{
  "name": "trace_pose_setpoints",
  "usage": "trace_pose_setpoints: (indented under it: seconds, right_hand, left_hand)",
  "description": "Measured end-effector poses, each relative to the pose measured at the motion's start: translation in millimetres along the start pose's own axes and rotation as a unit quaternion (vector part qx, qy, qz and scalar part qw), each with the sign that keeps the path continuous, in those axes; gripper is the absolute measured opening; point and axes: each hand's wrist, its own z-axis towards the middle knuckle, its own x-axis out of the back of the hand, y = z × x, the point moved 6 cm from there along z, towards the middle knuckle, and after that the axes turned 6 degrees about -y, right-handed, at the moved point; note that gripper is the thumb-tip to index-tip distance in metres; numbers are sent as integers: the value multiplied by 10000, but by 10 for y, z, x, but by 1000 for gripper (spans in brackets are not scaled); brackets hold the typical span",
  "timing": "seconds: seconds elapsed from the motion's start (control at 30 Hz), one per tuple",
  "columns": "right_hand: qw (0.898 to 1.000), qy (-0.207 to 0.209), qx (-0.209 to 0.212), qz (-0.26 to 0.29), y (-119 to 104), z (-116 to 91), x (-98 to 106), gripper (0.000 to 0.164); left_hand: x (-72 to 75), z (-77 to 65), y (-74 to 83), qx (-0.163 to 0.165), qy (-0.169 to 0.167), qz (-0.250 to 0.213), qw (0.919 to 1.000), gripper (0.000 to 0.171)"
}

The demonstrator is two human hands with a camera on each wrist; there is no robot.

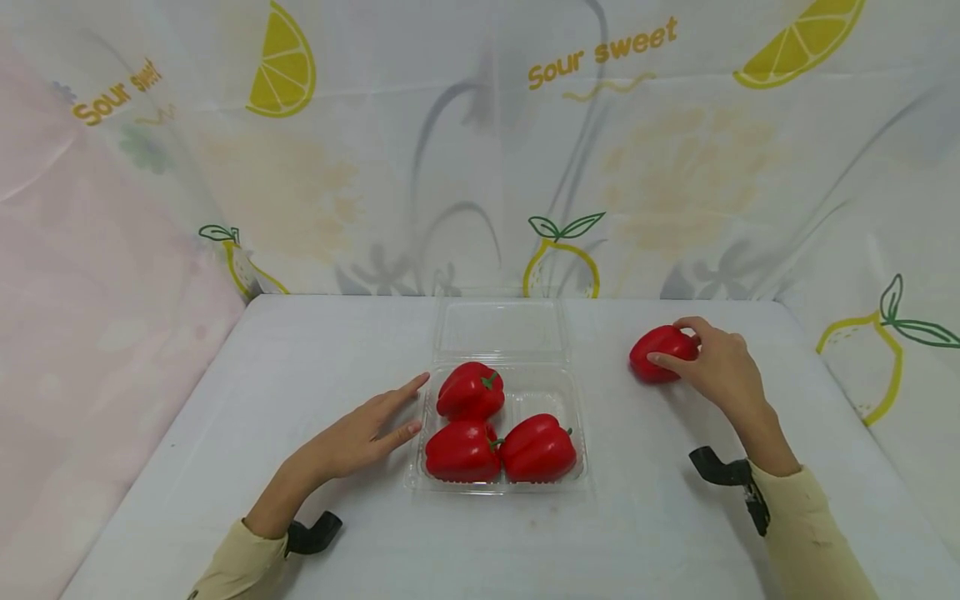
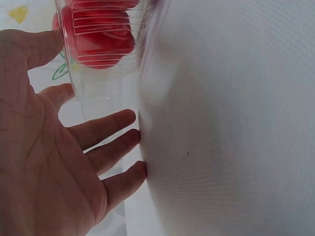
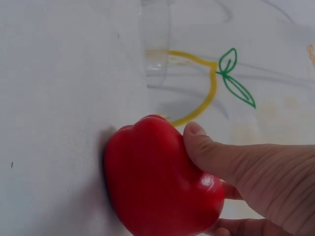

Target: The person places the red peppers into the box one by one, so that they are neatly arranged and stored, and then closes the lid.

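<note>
My right hand (image 1: 716, 364) grips a red bell pepper (image 1: 660, 354) at the right of the table, thumb on the near side and fingers over the far side. In the right wrist view the pepper (image 3: 160, 182) is close against the white surface. Left of it stands a clear plastic clamshell box (image 1: 543, 392) holding three red bell peppers: one at the back left (image 1: 470, 390), one at the front left (image 1: 462, 451), one at the front right (image 1: 538, 448). My left hand (image 1: 360, 437) lies by the box's left side, fingers spread, thumb and index fingertips right at the rim.
The box's transparent lid (image 1: 500, 329) is folded back toward the rear edge of the white table (image 1: 330, 350). Behind the table hangs a curtain (image 1: 480, 150) printed with lemons. Black wrist mounts (image 1: 315, 533) sit at both cuffs.
</note>
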Motion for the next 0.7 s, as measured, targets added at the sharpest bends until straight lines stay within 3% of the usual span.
trace_pose_setpoints:
  seconds: [0.7]
  right_hand:
    - [9995, 293, 69, -87, -75, -50, -25, 67]
  left_hand:
    - [-5, -6, -7, -50, 25, 49, 10000, 70]
